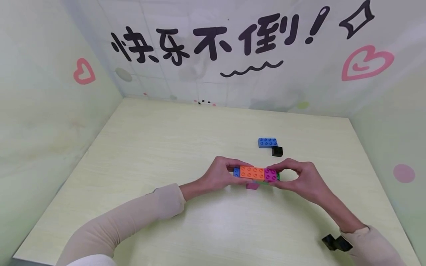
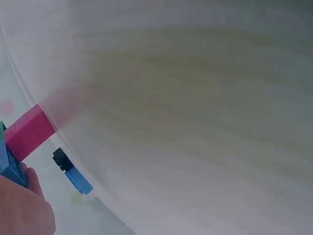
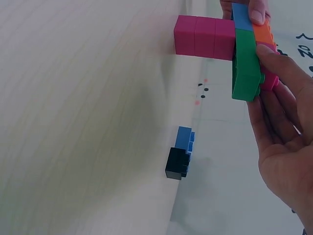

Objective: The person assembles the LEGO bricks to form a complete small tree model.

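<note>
My left hand and right hand hold a joined block of toy building bricks from opposite ends. On its upper layer an orange brick sits beside a magenta brick. Underneath are a blue brick and a green brick. A column of several pink bricks points down from the underside; I cannot tell if it touches the table. The right thumb and fingers pinch the green and magenta end. The left fingers grip the blue and orange end; the left wrist view cuts off most of that hand.
Beyond the hands lie a blue brick and a small black brick, close together on the pale table. Black pieces appear by the right sleeve, their kind unclear. Printed walls enclose the back and sides.
</note>
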Motion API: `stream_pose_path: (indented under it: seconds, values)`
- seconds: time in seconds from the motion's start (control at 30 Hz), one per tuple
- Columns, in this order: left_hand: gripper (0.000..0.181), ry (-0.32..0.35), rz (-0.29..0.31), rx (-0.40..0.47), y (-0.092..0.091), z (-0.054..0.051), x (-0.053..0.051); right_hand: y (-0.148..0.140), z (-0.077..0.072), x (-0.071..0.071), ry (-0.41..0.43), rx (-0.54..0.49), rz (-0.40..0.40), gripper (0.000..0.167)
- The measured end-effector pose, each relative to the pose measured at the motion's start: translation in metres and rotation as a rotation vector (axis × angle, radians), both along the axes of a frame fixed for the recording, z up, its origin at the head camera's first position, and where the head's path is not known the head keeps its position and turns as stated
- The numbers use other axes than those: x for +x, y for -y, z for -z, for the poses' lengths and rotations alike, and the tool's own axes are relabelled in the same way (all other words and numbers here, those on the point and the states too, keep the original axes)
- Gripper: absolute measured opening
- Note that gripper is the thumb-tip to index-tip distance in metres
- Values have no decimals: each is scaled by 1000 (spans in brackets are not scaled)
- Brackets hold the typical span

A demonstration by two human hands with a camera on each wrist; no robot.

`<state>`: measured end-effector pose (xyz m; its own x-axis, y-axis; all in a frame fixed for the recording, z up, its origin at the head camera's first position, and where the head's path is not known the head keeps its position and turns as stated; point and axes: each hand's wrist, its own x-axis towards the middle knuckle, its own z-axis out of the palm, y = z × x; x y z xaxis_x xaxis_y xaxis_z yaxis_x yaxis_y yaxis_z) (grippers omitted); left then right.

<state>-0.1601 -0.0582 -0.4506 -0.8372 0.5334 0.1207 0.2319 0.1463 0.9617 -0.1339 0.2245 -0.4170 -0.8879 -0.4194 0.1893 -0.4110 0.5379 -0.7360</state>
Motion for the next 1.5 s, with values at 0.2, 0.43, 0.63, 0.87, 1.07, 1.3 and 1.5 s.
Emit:
stream_pose_path:
  seconds: [0.2,0.43,0.63,0.87,1.07,1.3,1.5]
  values:
    - [40,-9,6,0,0,0,-1,2,3,0,86,-10,39,38]
    - [42,9,5,-20,0,1,-2,4,10,1,184,-113,99,36]
    - [42,21,7,-20,-1,0,-3,3,12,-1,185,-81,112,37]
    - [43,30,4,-30,-3,0,-2,3,14,-1,203,-77,118,38]
    - [42,35,4,-30,-5,0,-2,3,17,-1,205,-97,125,39]
    - [41,17,2,-52,-5,1,-2,4,24,2,207,-142,118,40]
    - [41,-7,7,-71,-4,0,-3,8,27,4,211,-216,89,42]
